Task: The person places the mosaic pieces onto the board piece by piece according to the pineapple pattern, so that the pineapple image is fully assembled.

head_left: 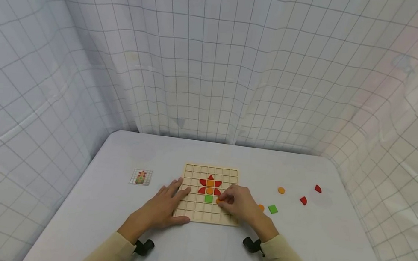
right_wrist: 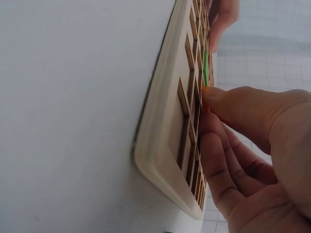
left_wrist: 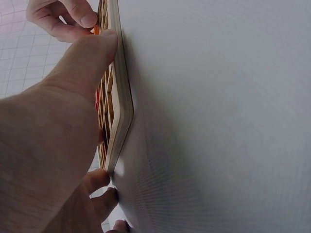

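Observation:
A wooden grid board point(head_left: 218, 218) lies on the white table, with red, orange and green pieces set in its middle cells. My left hand point(head_left: 163, 205) rests on the board's left edge with its fingers spread, the thumb along the near side. Between thumb and fingertips, my right hand point(head_left: 241, 204) pinches an orange piece point(head_left: 219, 201) at the cell right of a green square point(head_left: 208, 199). In the right wrist view only a sliver of that orange piece point(right_wrist: 205, 100) shows; the fingers cover the rest. My right hand point(left_wrist: 68, 19) also appears beyond the left thumb in the left wrist view.
A small pattern card point(head_left: 141, 177) lies left of the board. On the right are an orange disc point(head_left: 281, 190), another orange piece point(head_left: 261, 207) partly behind the right wrist, a green square point(head_left: 273, 209), and two red quarter-round pieces point(head_left: 318, 188). Gridded white curtains surround the table.

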Tool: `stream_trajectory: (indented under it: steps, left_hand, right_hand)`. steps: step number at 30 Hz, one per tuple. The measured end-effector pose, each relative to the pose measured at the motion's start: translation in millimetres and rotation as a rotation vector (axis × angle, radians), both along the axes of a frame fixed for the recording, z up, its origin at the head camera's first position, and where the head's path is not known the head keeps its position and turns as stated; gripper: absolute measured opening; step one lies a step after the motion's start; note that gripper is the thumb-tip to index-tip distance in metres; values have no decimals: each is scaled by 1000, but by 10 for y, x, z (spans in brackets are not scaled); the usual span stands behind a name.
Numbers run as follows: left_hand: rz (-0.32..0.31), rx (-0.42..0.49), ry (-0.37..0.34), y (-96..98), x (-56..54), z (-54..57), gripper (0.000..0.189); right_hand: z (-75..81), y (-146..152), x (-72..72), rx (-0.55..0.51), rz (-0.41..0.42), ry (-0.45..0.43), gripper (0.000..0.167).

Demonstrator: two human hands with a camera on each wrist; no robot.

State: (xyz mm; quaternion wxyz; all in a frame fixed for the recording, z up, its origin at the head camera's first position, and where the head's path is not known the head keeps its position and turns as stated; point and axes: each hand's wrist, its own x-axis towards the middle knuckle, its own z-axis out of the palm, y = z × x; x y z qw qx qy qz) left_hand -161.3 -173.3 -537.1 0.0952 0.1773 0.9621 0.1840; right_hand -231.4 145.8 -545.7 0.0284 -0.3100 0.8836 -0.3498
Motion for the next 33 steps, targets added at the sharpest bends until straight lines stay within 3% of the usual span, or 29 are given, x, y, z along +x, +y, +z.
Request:
stream_trajectory:
  steps: [8,33]
  left_hand:
    - [0,-2,9,-1,-6,2,102]
    - [-18,5,16,-17,21,28,102]
  right_hand:
    - [1,-39,-8,12,-3,-12,5]
    - [-21,-19,15,7,-53,73,6]
